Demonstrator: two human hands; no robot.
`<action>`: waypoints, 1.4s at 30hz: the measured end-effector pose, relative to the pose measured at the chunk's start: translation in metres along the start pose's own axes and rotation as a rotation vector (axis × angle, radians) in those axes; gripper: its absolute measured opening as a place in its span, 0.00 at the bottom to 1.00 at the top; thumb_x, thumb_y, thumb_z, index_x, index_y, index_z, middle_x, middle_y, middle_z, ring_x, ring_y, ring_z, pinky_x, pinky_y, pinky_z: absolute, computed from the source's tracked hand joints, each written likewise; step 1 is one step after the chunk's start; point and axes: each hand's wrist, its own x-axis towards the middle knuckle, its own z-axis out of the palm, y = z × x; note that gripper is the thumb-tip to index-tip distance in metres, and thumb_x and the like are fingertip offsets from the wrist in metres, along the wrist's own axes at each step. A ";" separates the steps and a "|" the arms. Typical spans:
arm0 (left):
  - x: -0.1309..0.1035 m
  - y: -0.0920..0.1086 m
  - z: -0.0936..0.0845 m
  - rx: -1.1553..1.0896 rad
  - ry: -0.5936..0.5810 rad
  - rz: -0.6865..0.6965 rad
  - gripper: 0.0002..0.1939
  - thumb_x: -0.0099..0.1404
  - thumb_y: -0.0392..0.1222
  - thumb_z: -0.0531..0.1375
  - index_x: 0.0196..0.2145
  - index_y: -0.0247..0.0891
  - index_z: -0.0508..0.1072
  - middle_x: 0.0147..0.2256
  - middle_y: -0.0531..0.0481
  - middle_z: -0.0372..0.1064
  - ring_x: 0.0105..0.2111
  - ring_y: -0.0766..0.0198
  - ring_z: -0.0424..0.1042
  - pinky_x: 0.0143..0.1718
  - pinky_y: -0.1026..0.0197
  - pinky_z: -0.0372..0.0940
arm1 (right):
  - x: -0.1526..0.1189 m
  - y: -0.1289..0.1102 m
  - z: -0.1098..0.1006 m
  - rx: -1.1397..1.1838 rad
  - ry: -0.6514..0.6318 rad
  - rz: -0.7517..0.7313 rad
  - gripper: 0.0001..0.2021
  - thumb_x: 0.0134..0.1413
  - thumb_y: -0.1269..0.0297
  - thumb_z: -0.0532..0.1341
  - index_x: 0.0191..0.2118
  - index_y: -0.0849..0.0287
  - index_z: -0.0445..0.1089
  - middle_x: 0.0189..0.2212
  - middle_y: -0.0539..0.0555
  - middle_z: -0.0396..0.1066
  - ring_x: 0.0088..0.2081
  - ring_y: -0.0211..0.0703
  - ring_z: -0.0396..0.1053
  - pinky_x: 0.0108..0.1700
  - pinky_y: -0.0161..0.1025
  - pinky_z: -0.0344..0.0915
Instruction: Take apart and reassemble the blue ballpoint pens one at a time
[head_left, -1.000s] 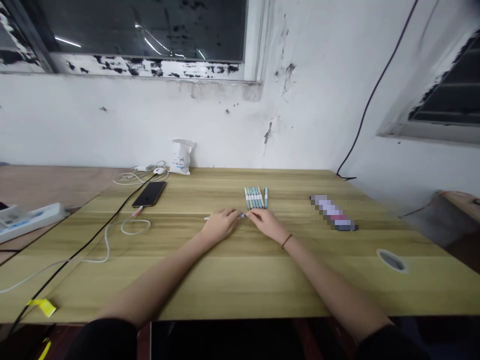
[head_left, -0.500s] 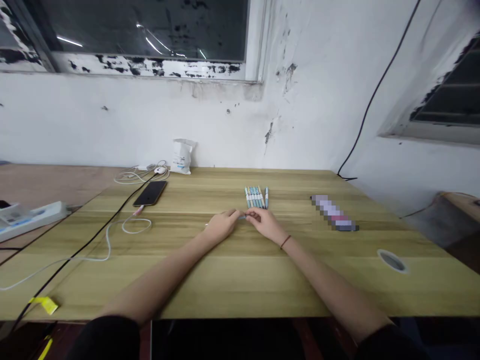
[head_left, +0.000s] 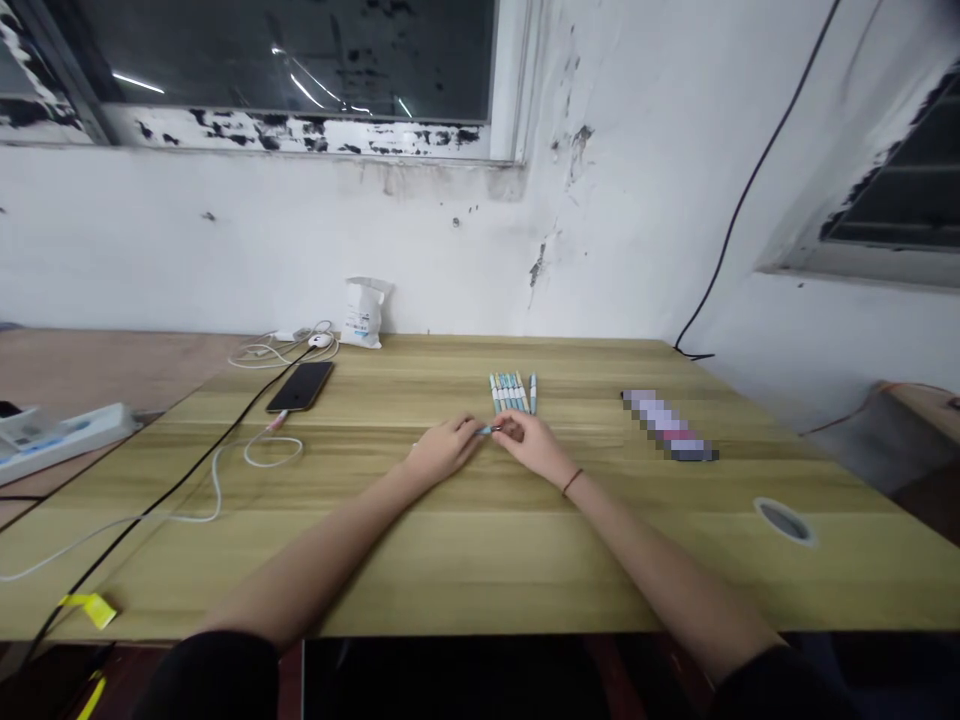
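Observation:
Near the middle of the table, my left hand point(head_left: 446, 449) is closed around a slim light-blue pen point(head_left: 484, 430). A short piece of it shows between the two hands, and the rest lies hidden under my left fingers. My right hand point(head_left: 531, 443) pinches the dark right end of the pen between thumb and fingers. Just beyond the hands lies a neat row of similar blue pens point(head_left: 508, 393) with white bands. One separate pen point(head_left: 533, 393) lies at the right of that row.
At the left, a black phone point(head_left: 301, 386) lies plugged into a white cable point(head_left: 218, 480). A white packet point(head_left: 363, 313) stands by the wall. A pixelated flat item point(head_left: 670, 427) lies right, behind a round cable hole point(head_left: 785, 522). A power strip point(head_left: 67, 440) sits far left.
My hands have drawn slightly apart, so more of the light-blue pen shows between them. My right hand has shifted slightly upward. The row of pens has stayed in place.

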 end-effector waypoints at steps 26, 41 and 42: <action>-0.001 -0.002 -0.004 0.094 -0.062 0.008 0.22 0.64 0.35 0.48 0.55 0.46 0.59 0.36 0.49 0.65 0.34 0.62 0.67 0.35 0.63 0.62 | 0.003 0.006 0.000 0.264 -0.005 0.088 0.11 0.51 0.58 0.58 0.38 0.59 0.67 0.31 0.53 0.72 0.33 0.40 0.70 0.38 0.39 0.67; -0.001 0.000 -0.008 0.051 -0.040 -0.006 0.19 0.65 0.37 0.46 0.54 0.44 0.60 0.38 0.48 0.66 0.35 0.62 0.68 0.36 0.62 0.63 | 0.003 0.000 -0.005 0.047 0.004 0.036 0.12 0.54 0.58 0.53 0.36 0.58 0.70 0.28 0.51 0.70 0.29 0.40 0.66 0.33 0.37 0.62; -0.001 0.000 -0.008 0.053 -0.041 -0.003 0.19 0.65 0.37 0.46 0.54 0.44 0.60 0.38 0.48 0.66 0.35 0.61 0.69 0.36 0.62 0.64 | 0.003 0.000 -0.004 0.047 -0.001 0.030 0.13 0.54 0.57 0.53 0.36 0.58 0.70 0.29 0.51 0.70 0.30 0.40 0.66 0.34 0.37 0.63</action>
